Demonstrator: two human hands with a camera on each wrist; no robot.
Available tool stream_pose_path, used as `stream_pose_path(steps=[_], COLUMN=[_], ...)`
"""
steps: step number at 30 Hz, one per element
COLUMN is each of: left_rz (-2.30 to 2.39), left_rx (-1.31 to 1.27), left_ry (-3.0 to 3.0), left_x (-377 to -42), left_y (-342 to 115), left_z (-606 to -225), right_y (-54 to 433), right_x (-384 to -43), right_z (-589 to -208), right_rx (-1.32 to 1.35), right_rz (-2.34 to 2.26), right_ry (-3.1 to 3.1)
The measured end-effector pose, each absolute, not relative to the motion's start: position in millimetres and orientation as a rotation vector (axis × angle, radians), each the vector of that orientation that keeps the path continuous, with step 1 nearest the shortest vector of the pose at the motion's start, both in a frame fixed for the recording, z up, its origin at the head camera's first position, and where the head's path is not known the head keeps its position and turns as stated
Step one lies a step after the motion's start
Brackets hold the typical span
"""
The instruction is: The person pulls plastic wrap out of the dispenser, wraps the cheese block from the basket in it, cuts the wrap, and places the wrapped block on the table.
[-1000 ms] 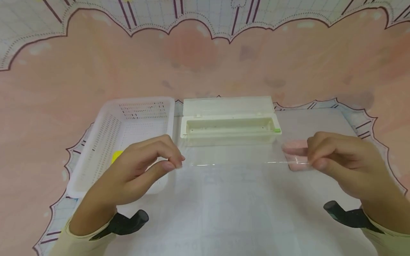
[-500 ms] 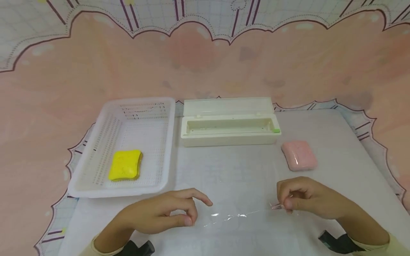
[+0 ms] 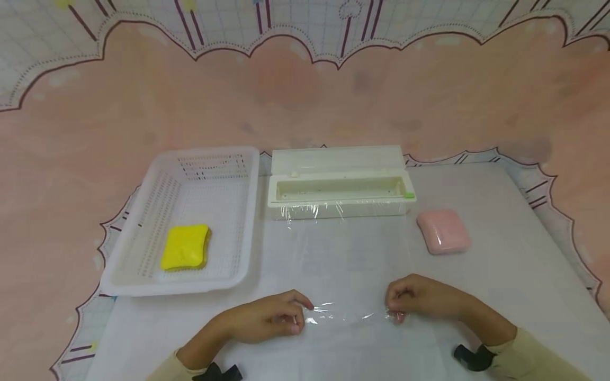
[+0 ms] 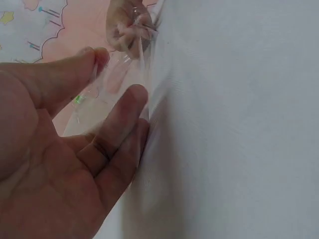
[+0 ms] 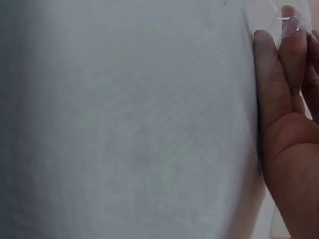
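A sheet of clear cling film [image 3: 350,312] stretches from the front of an open white cling film box [image 3: 340,209] toward me, low over the white table. At its near right corner my right hand [image 3: 421,301] pinches the bunched edge. My left hand [image 3: 274,317] is at the near left corner, fingertips touching the film. In the left wrist view, the left thumb and fingers [image 4: 134,107] stand apart, with film beside them. The right wrist view has film [image 5: 294,22] draped over the right fingertips. Both hands stay close over the tabletop.
A white perforated basket [image 3: 248,222] at the left holds a yellow squarish block [image 3: 186,247]. Right of the film lies a shiny pink squarish block [image 3: 444,231]. A green slider [image 3: 409,195] sits at the box's right end. White covering [image 3: 500,222] spreads under everything.
Both hands have come down toward me from near the box, drawing film out over the table. The right hand has lately shifted left, and the left hand's fingers have moved onto the film's edge.
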State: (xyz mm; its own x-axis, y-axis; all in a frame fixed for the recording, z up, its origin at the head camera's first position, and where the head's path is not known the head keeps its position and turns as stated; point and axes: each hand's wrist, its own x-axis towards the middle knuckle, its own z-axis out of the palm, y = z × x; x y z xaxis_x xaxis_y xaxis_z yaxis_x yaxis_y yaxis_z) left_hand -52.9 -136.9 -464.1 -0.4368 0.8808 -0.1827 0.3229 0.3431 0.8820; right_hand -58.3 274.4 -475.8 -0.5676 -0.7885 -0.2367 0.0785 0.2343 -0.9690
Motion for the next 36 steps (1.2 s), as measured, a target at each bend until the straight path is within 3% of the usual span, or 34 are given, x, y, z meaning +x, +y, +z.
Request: stream_pose_path(steps=[7,15,20,28,31,36], left_rz=[0.954,1.006,1.13,1.388,1.323,0.897], left_rx=[1.055,0.848,0.69,0.233,0.331,0.772], left_ry=[2.106,2.136,2.016,1.809,2.009,2.695], left_x=[-42.7,-37.4,-33.6,-36.6,-33.8,-30.6], left_y=[-141.4,-149.0,-155.0,-155.0,-151.1,-132.5], left_z=[-460.3,-455.6,-452.2,-447.8,-448.8,-448.8], right_y=[283.5,300.1,311.6,313.6,313.1,297.1], right_x=[-54.2,-48.5,-43.9,-49.3,-50.6,-51.9], right_z=[-468.0,-463.4,-464.2,-456.8,-447.8,-435.4], right_rx=[-0.471,-0.198,-0.141,-0.19,-0.262,-0.479], right_rz=[-1.37,-1.41,-1.427,-1.387,-1.333,-1.049], right_ry=[1.76,1.59,1.514,1.56,1.752,2.437])
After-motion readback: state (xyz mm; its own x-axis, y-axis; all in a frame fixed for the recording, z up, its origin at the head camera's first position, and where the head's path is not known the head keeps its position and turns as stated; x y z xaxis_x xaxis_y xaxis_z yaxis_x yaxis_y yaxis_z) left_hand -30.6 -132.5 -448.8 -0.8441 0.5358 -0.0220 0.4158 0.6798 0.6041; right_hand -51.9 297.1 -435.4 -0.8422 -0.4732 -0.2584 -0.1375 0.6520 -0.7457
